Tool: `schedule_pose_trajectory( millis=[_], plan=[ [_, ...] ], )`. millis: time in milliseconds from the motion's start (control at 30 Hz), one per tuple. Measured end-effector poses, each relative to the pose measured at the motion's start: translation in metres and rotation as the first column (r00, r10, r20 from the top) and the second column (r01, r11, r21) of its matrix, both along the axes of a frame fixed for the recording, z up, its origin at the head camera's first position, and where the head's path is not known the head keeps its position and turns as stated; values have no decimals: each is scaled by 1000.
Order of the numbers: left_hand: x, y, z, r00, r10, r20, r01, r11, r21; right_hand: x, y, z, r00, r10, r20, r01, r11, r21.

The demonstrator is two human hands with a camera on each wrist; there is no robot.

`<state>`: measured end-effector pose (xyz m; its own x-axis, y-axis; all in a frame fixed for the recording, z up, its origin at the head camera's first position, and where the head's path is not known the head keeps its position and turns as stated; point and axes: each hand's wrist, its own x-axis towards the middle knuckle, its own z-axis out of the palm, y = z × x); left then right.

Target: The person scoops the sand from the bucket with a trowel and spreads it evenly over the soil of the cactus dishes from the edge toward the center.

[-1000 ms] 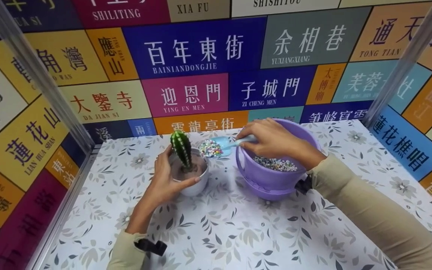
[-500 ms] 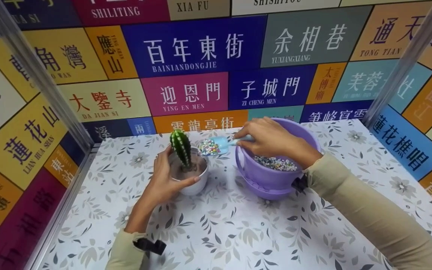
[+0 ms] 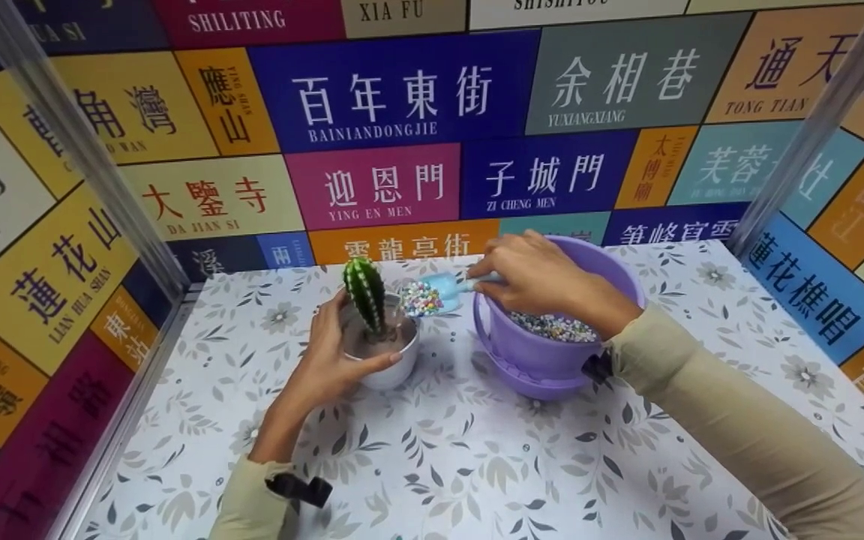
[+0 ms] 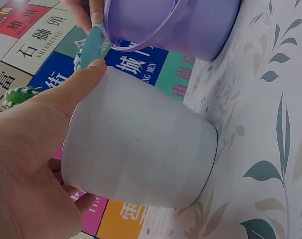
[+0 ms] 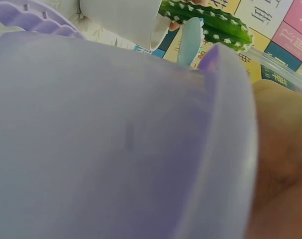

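My left hand [image 3: 331,352] grips a small white pot [image 4: 141,139] around its side, thumb along the near rim. A green ribbed cactus [image 3: 366,298] stands in the pot, slightly tilted, in greyish-brown soil [image 3: 361,345]. My right hand [image 3: 533,274] pinches the handle of a light-blue scoop [image 3: 443,285], which bears a heap of multicoloured pebbles [image 3: 421,298] at the white pot's right rim. Under my right wrist stands a purple pot [image 3: 537,360] with more pebbles inside. The purple pot's wall fills most of the right wrist view.
A white tablecloth [image 3: 432,465] with grey leaves and flowers covers the table. Behind it rises a wall [image 3: 394,97] of coloured blocks with Chinese lettering. Clear upright posts [image 3: 113,165] stand at the table's left and right back corners.
The scoop dips slightly toward the white pot, then stays near its rim with the pebbles still on it. Both hands keep their hold and barely move.
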<state>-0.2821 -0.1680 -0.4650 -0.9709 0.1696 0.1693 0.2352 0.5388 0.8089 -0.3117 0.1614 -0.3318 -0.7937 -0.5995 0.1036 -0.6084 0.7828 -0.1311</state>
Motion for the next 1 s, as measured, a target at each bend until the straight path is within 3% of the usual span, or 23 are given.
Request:
schedule_pose_trajectory(
  millis=[367,700,1000],
  plan=[
    [-2,-7,-1,998,-60,-25,61,997,36,0,-2,2,1000,18,-20,-18,1000,21],
    [-3,-12,0,1000,-17,7,17,1000,-15,0,-3,2,999,38,-28,-37,998,43],
    [-3,-23,5,988,-154,-7,154,987,39,0,-3,2,999,28,-17,-27,998,55]
  ],
)
